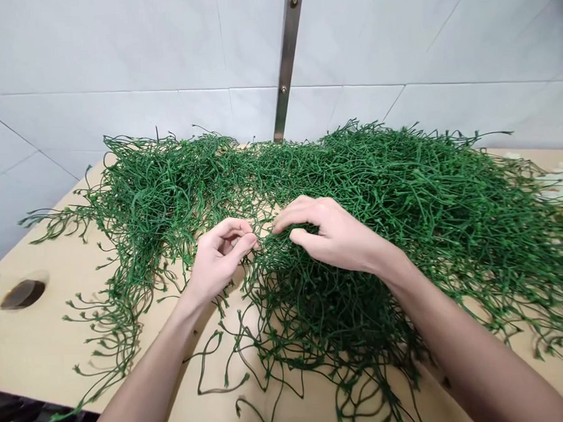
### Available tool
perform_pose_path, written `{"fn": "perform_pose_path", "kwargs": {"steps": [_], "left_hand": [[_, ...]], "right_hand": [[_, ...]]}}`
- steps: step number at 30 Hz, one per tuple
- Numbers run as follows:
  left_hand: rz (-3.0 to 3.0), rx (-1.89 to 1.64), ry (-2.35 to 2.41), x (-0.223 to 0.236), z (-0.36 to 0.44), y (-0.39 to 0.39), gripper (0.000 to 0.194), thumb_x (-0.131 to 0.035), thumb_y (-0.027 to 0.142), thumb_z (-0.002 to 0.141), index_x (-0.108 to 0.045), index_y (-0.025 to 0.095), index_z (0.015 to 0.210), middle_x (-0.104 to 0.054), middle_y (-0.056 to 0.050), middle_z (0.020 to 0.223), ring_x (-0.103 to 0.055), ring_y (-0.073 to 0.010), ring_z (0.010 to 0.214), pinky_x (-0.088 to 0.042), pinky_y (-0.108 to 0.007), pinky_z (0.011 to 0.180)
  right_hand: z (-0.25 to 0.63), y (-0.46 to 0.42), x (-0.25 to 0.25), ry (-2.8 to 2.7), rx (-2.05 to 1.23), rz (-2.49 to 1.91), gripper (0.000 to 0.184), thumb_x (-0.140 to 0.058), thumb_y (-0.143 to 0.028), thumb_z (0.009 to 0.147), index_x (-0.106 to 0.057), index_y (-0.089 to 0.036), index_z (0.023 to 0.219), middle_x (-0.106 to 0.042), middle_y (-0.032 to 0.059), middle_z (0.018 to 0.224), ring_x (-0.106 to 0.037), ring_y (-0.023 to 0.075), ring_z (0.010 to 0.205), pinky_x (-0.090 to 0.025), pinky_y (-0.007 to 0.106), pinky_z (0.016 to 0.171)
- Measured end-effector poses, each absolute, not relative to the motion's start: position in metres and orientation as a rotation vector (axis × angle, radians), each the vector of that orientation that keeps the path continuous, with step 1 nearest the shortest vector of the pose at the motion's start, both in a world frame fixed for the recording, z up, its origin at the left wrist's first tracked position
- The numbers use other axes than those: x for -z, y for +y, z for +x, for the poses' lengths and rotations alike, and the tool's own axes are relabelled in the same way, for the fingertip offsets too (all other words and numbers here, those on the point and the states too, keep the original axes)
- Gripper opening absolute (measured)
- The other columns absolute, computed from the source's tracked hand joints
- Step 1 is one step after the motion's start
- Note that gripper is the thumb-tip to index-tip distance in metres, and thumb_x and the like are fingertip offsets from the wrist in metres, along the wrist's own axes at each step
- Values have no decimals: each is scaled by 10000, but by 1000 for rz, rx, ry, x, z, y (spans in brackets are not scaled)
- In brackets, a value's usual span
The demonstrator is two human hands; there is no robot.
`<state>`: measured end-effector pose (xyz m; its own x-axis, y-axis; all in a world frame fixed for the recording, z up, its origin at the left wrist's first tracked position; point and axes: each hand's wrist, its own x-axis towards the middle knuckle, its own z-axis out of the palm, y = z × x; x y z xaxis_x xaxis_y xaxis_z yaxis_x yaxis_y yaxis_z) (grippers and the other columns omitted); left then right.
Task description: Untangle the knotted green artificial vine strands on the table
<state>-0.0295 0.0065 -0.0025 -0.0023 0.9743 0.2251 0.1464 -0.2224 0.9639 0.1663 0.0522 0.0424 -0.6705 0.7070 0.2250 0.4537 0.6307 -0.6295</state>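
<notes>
Thin, wavy green stems with small forked tips, plastic-looking, lie in a tangled heap at the front middle of the table. At that heap's left edge my left hand is closed, thumb and index finger pinched on a green stem, most of which is lost among the others. My right hand hovers over the top of the same heap. Its fingers are curved and apart from the thumb, with nothing plainly held between them. The two hands' fingertips are a short way apart.
More green stems form a large pile at the right and another pile at the left of the light wooden table. A cup of dark liquid is at the left. A metal bracket rises against the tiled wall.
</notes>
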Motion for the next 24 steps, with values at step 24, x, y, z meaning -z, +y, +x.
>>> {"fn": "perform_pose_path", "kwargs": {"steps": [24], "left_hand": [[1857,-1147,1357,1,-25,2,270,-468,281,940,-499,178,693,-414,52,581,-349,-82,511,-291,-226,502]], "right_hand": [[145,39,-21,-2423,-447,-767,157,-489,-177,826,-573,-141,698,-584,26,683,-482,161,797,-304,324,785]]}}
